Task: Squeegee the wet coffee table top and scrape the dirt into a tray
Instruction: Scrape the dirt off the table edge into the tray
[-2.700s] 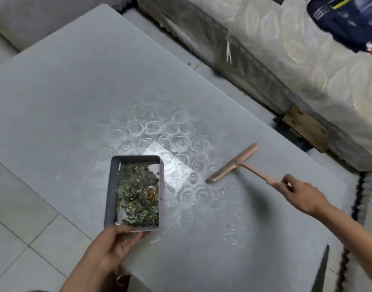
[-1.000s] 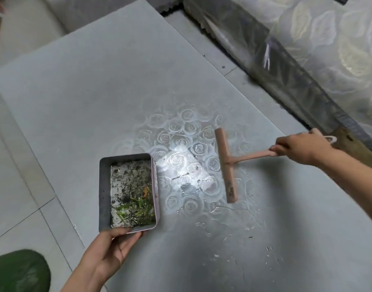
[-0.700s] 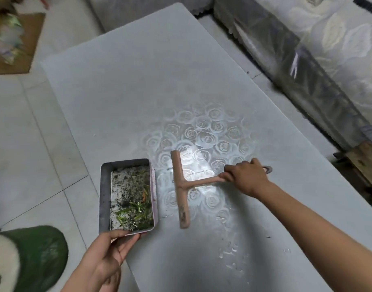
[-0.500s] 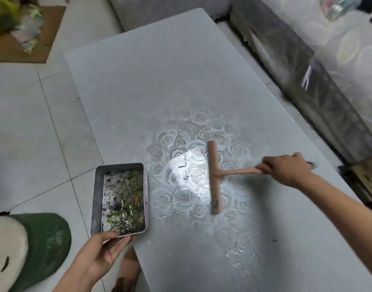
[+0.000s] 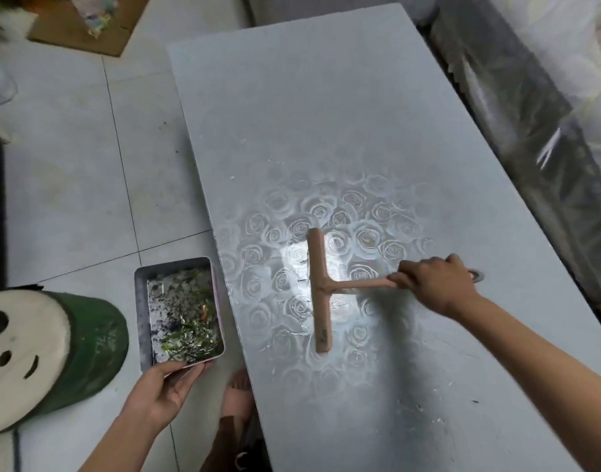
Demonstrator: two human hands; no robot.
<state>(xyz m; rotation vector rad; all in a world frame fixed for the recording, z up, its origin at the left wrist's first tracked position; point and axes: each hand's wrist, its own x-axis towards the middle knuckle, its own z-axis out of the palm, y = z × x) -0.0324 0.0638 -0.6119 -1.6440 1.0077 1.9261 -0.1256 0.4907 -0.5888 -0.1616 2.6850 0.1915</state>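
Tray off the table edge, squeegee (image 5: pixel 321 294) on the wet patch.
My left hand (image 5: pixel 159 390) grips the near end of the tray (image 5: pixel 140 301) over the floor just beside the coffee table (image 5: pixel 326 114); a second ago it overlapped the top. My right hand (image 5: pixel 435 284) is curled round the squeegee handle. The blade runs away from me and the handle points right. My fist hides much of the handle.
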